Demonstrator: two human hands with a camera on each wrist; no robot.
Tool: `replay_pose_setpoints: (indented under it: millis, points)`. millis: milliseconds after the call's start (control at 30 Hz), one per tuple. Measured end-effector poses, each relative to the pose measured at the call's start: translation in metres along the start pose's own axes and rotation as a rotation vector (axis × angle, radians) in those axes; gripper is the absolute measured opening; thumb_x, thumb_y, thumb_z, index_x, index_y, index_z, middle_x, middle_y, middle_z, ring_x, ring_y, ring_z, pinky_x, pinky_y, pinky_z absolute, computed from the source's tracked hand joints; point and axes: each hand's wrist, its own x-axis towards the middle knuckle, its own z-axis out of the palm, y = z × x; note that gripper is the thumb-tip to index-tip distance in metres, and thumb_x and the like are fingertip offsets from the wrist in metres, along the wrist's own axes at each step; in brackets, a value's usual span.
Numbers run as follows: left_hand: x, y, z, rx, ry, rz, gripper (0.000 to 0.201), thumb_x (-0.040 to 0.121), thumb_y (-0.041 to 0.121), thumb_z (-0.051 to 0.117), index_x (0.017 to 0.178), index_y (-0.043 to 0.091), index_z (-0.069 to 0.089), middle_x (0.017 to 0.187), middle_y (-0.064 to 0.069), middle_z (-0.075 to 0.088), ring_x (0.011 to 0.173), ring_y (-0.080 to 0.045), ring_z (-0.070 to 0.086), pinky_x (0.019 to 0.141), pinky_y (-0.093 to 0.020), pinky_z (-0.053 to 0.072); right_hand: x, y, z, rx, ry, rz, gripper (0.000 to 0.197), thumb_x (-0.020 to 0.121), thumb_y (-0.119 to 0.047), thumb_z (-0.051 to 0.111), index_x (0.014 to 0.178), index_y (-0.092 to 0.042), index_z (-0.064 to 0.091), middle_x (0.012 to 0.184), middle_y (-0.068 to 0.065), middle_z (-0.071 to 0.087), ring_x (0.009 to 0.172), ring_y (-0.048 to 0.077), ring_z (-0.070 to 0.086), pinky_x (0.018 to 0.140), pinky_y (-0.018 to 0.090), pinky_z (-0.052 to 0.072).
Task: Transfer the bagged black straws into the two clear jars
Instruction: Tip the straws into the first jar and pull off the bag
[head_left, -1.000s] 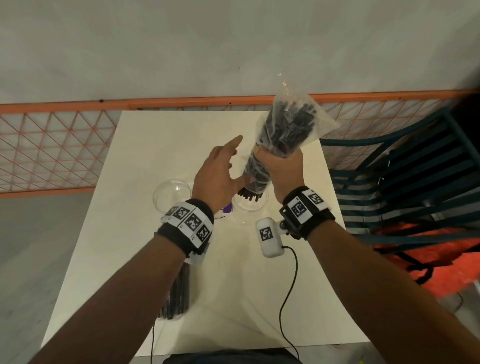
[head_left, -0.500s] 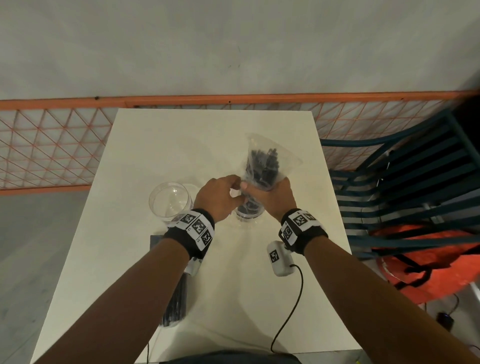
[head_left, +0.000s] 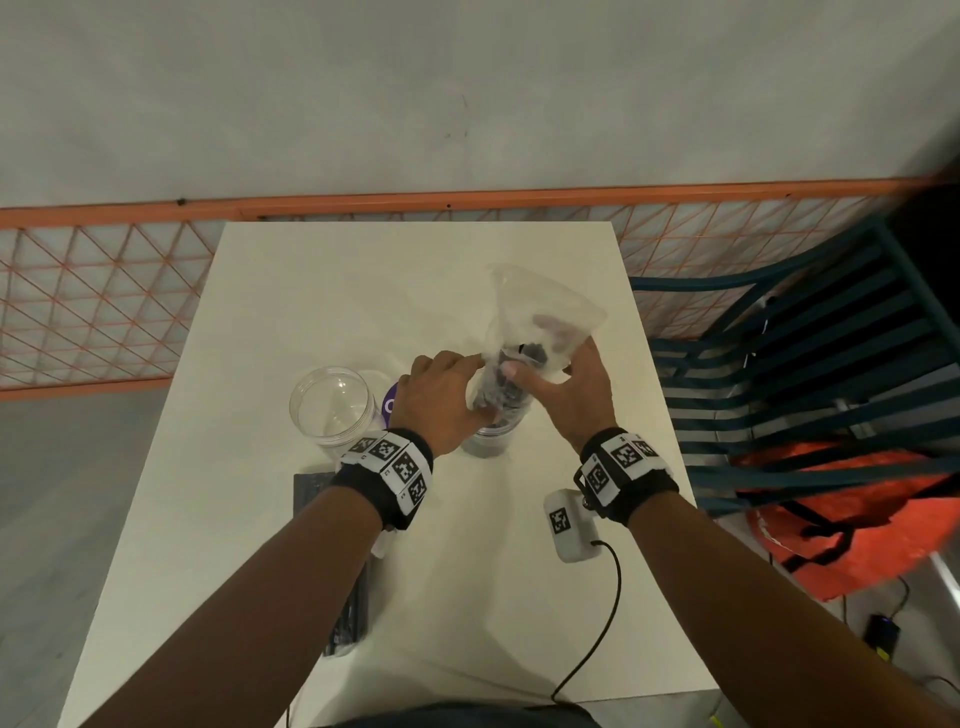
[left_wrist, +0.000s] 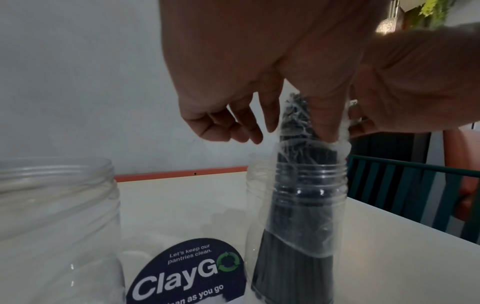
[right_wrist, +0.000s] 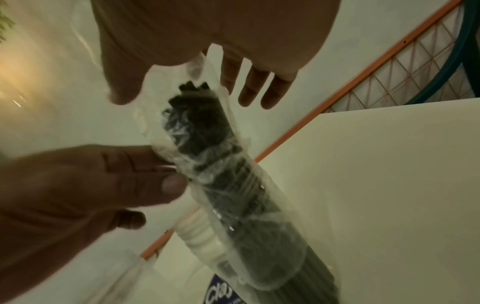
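Observation:
A clear plastic bag (head_left: 540, 312) of black straws (left_wrist: 293, 265) stands upright in the right clear jar (head_left: 491, 439), its open end down; the straws reach the jar's bottom. My left hand (head_left: 467, 384) pinches the plastic (right_wrist: 179, 164) just above the jar's mouth (left_wrist: 311, 170). My right hand (head_left: 540, 358) holds the bag's loose top, thumb in front, fingers behind the film. The second clear jar (head_left: 332, 405) stands empty to the left.
Another bag of black straws (head_left: 348, 613) lies on the white table (head_left: 311, 291) under my left forearm. A purple ClayGo sticker (left_wrist: 187, 273) sits between the jars. A teal chair (head_left: 805, 374) and orange sack (head_left: 857, 509) stand right; an orange mesh fence (head_left: 104, 301) behind.
The bag, held high over the table a second ago, has come down into the right jar. My left hand closed onto it, and the straws slid lower in the bag.

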Motion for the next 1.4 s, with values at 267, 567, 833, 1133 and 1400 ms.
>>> replay_pose_setpoints:
  millis: [267, 567, 833, 1133, 1400]
  points:
    - [-0.006, -0.011, 0.007, -0.229, -0.006, -0.012, 0.088, 0.075, 0.050, 0.077, 0.149, 0.034, 0.032, 0.141, 0.001, 0.055, 0.123, -0.030, 0.046, 0.102, -0.044, 0.041, 0.013, -0.036, -0.024, 0.016, 0.158, -0.012, 0.036, 0.085, -0.052, 0.067, 0.101, -0.019, 0.070, 0.099, -0.004, 0.072, 0.088, 0.007, 0.066, 0.078, 0.031, 0.056]
    - [-0.003, 0.000, 0.014, -0.345, 0.042, 0.002, 0.097, 0.067, 0.049, 0.082, 0.147, 0.032, 0.032, 0.139, 0.003, 0.057, 0.124, -0.028, 0.049, 0.104, -0.046, 0.041, 0.005, -0.104, -0.071, 0.295, 0.316, -0.260, 0.029, 0.095, -0.028, 0.061, 0.097, 0.000, 0.066, 0.080, 0.006, 0.067, 0.063, 0.016, 0.062, 0.054, 0.032, 0.053]
    - [0.004, 0.007, 0.016, -0.325, 0.071, 0.009, 0.081, 0.074, 0.041, 0.079, 0.143, 0.032, 0.039, 0.131, 0.004, 0.063, 0.122, -0.030, 0.047, 0.098, -0.048, 0.045, -0.026, -0.133, -0.139, 0.486, 0.544, -0.324, 0.026, 0.098, -0.012, 0.053, 0.076, -0.025, 0.059, 0.062, -0.012, 0.063, 0.058, 0.005, 0.059, 0.056, 0.025, 0.046]
    - [0.006, 0.002, 0.019, -0.392, 0.053, -0.012, 0.078, 0.075, 0.036, 0.079, 0.143, 0.036, 0.040, 0.125, 0.008, 0.066, 0.113, -0.027, 0.052, 0.096, -0.050, 0.045, -0.085, -0.021, -0.145, 0.230, 0.355, 0.243, 0.019, 0.097, -0.017, 0.049, 0.084, -0.007, 0.057, 0.064, 0.000, 0.057, 0.052, 0.010, 0.054, 0.048, 0.023, 0.046]
    - [0.002, -0.004, 0.018, -0.429, 0.049, -0.051, 0.088, 0.075, 0.036, 0.082, 0.149, 0.028, 0.033, 0.134, 0.002, 0.060, 0.124, -0.026, 0.049, 0.099, -0.050, 0.047, -0.108, 0.095, -0.071, -0.380, -0.092, 0.605, 0.033, 0.091, -0.050, 0.058, 0.102, -0.020, 0.062, 0.100, 0.000, 0.069, 0.083, 0.022, 0.062, 0.079, 0.040, 0.052]
